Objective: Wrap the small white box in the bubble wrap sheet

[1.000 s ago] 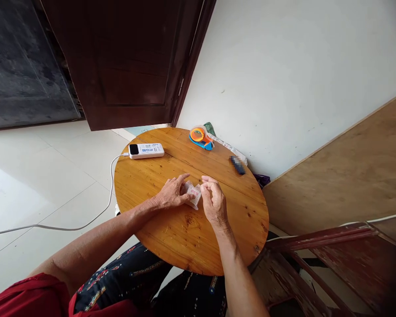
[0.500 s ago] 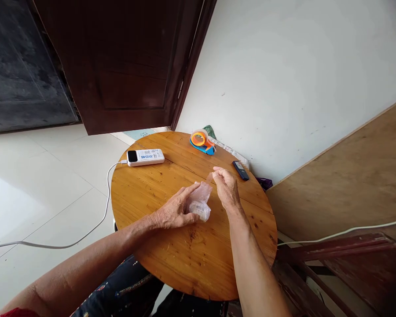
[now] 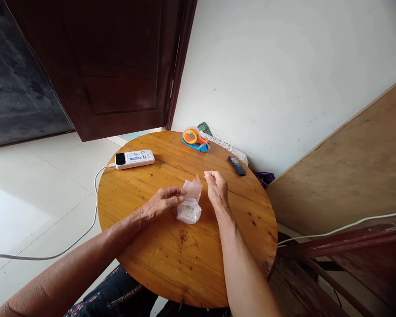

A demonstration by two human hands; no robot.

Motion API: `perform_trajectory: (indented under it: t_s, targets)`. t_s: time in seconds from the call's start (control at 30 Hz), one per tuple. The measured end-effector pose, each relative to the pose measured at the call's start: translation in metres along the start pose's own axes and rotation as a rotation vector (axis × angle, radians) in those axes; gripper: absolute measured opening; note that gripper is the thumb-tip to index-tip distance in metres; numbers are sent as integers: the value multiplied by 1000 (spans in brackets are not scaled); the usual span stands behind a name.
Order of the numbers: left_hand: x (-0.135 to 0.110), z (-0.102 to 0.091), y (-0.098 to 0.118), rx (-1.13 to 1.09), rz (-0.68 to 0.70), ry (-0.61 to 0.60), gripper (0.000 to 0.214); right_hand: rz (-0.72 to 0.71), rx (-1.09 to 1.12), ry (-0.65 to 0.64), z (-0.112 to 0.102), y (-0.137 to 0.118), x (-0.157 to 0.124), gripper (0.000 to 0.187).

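Note:
A small bubble-wrapped package (image 3: 188,213) with a barcode label showing through lies on the round wooden table (image 3: 158,251). Its clear pinkish bubble-wrap flap (image 3: 193,189) is folded open toward the far side. My left hand (image 3: 165,201) comes in from the left, thumb and fingertips brought together at the flap's left edge. To the right of the flap, my right hand (image 3: 217,188) is closed in a pinch. A thin clear strip (image 3: 198,178), looking like tape, rises from the flap's upper corner toward those fingers; its end is hidden.
An orange and blue tape dispenser (image 3: 195,139) stands at the table's far edge. On the left a white power bank (image 3: 135,159) has a cable (image 3: 95,215) hanging to the floor. A dark phone-like device (image 3: 236,166) lies at right. Wall (image 3: 277,88) and door (image 3: 119,88) lie beyond.
My left hand has drawn its spread thumb and fingers together and moved off the package to the flap's edge. The right hand stays pinched. The whole view has shifted slightly.

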State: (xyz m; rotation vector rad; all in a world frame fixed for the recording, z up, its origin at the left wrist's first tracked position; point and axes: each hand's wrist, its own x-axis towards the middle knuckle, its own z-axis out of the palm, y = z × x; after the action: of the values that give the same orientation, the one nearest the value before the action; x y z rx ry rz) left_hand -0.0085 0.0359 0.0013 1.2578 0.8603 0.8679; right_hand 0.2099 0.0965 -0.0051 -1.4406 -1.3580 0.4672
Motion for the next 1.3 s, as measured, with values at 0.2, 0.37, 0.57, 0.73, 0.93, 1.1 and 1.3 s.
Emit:
perform_trajectory:
  t_s: [0.2, 0.37, 0.57, 0.73, 0.93, 1.1, 1.3]
  targets:
    - [16, 7, 31, 126, -131, 117, 25, 109, 264, -263, -21, -41, -9, 32]
    - [37, 19, 28, -83, -122, 268, 31, 234, 67, -624, -24, -46, -16, 42]
    - [39, 23, 12, -388, -79, 211, 41, 238, -126, -553, -7, -36, -18, 45]
    - [40, 21, 11, -532, -56, 189, 35, 112, -73, -533, -7, -29, -15, 48]
    - [47, 8, 10, -581, 15, 427, 26, 224, 2, -414, -23, -18, -6, 47]
    - [52, 2, 6, -498, -10, 447, 30, 353, 99, -369, -26, -15, -4, 42]
    - [44, -3, 10, 275, 197, 579, 33, 429, 351, -344, -19, -19, -7, 43]
